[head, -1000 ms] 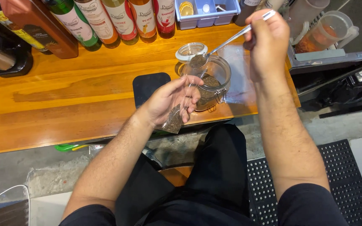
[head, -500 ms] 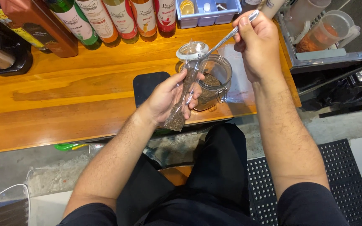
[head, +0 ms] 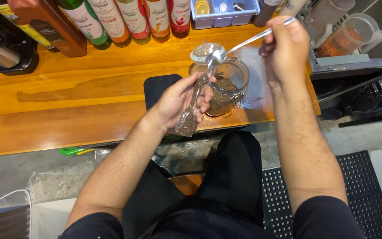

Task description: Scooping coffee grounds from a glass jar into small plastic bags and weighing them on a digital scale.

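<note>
Over jar [head: 228, 84], spoon [head: 239, 46] in right hand [head: 286, 51] grip, at pouch [head: 190, 116] mouth

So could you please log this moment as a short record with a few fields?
left hand: left hand holds a narrow clear plastic bag partly filled with dark grains
right hand: right hand holds a metal spoon, bowl at the bag's mouth
jar: open glass clip-top jar of dark grains, behind the bag
surface: wooden counter with a black mat
back row: syrup bottles, blue tray
</note>
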